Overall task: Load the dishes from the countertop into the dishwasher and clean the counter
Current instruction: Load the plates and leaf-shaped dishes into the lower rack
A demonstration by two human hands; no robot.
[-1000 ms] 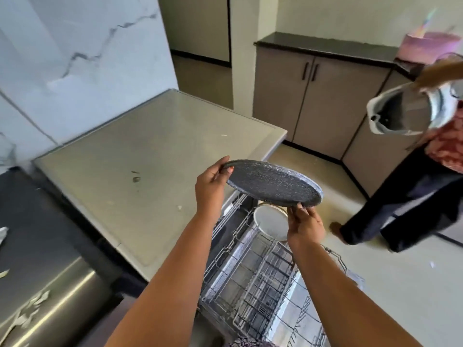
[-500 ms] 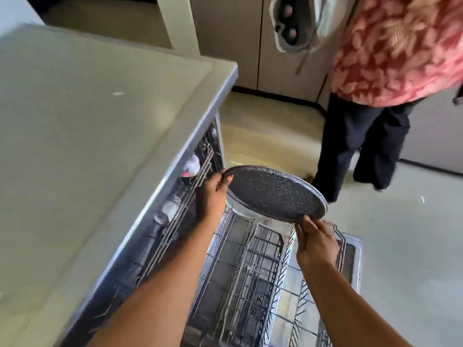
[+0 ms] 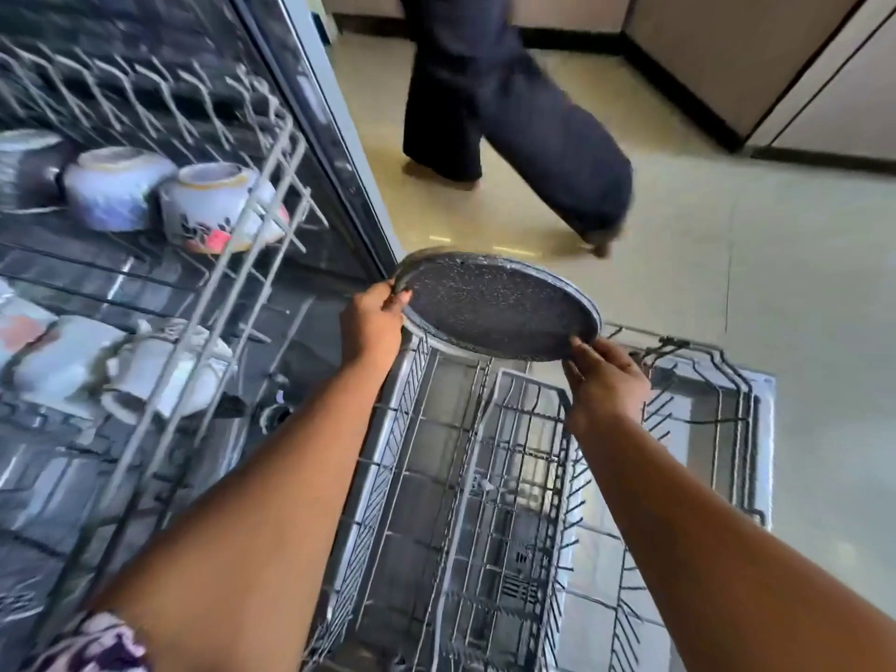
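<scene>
A round dark speckled plate hangs nearly flat over the far end of the pulled-out lower dishwasher rack. My left hand grips its left rim, thumb on top. At the plate's near right edge my right hand pinches the rim with its fingertips. A pale dish edge shows just under the plate, mostly hidden. The upper rack on the left carries white patterned cups lying on their sides.
The open dishwasher door lies flat below the lower rack. Another person's dark-trousered legs stride across the tiled floor behind the plate. Beige cabinet doors line the far right corner.
My view has dropped from the countertop down to the open dishwasher. The plate, still in both hands, has come lower over the bottom rack. The other person has walked to the right.
</scene>
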